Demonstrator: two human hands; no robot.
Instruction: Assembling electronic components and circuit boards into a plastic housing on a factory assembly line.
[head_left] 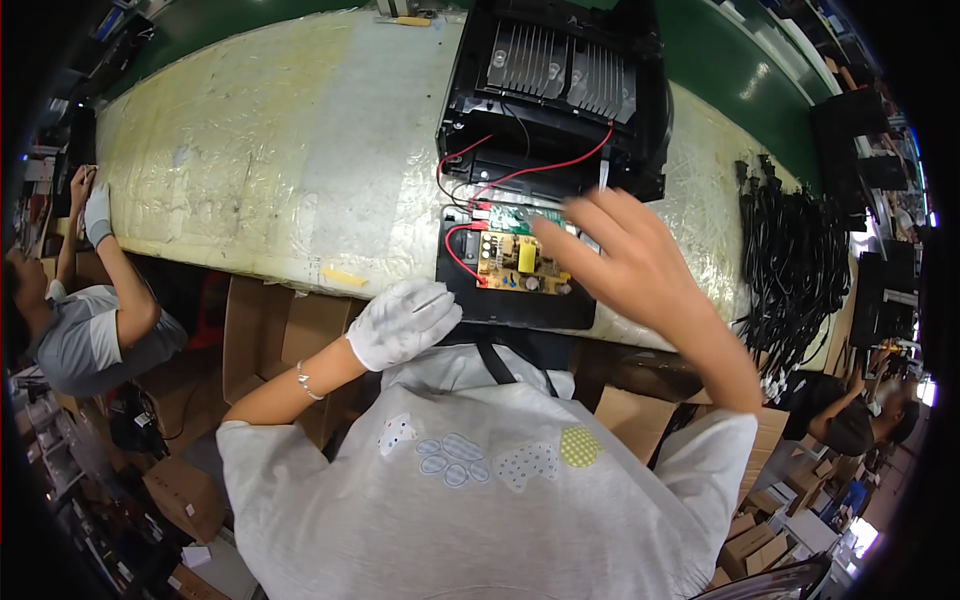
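Observation:
My left hand [404, 325], in a white glove, lies at the near left corner of a black panel [520, 312], its fingers stretched out. On the panel sit a tan circuit board [508, 265] with a yellow transformer [527, 257] and a green board [510, 218] behind it. My bare right hand [630, 255] hovers over the panel's right side, blurred by motion; whether its fingers hold anything does not show. Red and black wires [540, 168] run from the boards to a black housing [560, 130] with silver heat sink fins [560, 75].
A bundle of black power cords [795, 265] lies at the table's right. A plastic-covered table [300, 150] stretches left, bearing a yellow strip [344, 276] and a yellow-handled tool [405, 20]. Cardboard boxes [290, 335] stand below the near edge. Other people work far left and right.

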